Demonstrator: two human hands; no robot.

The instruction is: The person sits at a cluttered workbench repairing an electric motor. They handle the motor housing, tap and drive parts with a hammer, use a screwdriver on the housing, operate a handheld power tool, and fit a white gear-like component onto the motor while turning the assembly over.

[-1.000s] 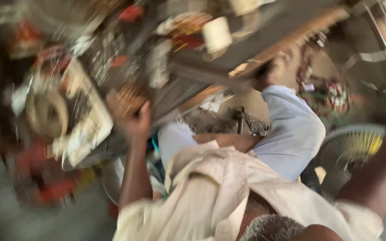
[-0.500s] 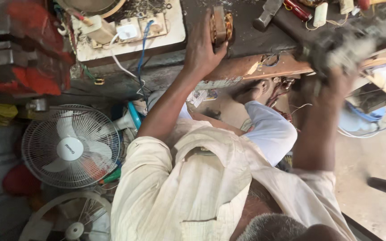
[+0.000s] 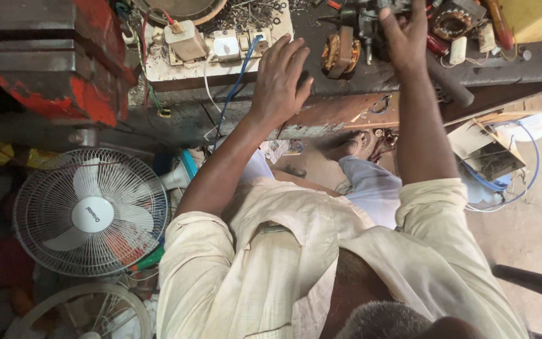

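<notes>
dark, grimy metal workbench (image 3: 359, 78) runs under both hands. white table fan (image 3: 92, 213) stands well below and outward of the left hand. white switchboard (image 3: 221, 47) with blue wire lies just beside the left hand. left hand (image 3: 280, 78) rests flat on the bench edge, fingers spread, holding nothing. right hand (image 3: 403, 31) curls over a dark motor part (image 3: 362, 16); cannot tell if it grips. copper-wound coil (image 3: 339, 55) sits between the hands
</notes>
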